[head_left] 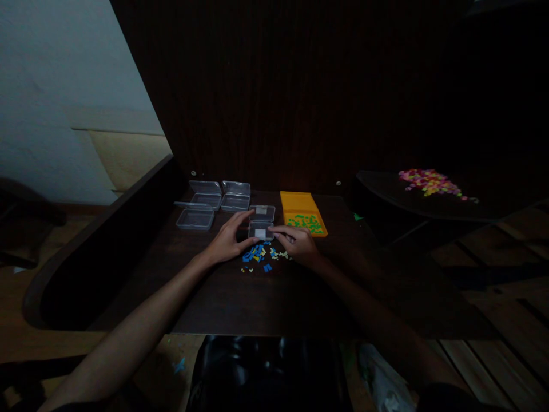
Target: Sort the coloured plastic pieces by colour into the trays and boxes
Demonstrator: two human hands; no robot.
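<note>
A small clear plastic box (268, 226) stands with its lid raised on the dark table, a white label in its base and a pale patch on the lid. My left hand (226, 239) steadies its left side, thumb at the front and forefinger by the lid. At the right edge, the fingers of my right hand (299, 242) are drawn together. Whatever they may pinch is too small to make out. Just in front of the box lie loose blue pieces (258, 252), mixed with yellow and cream pieces (283, 255).
Three more clear boxes (195, 220) with raised lids stand at the back left. An open orange box (297, 200) to the right holds green pieces (304, 223). Pink and yellow bits (429, 182) are heaped on a side ledge. A dark panel (257, 114) rises behind the table.
</note>
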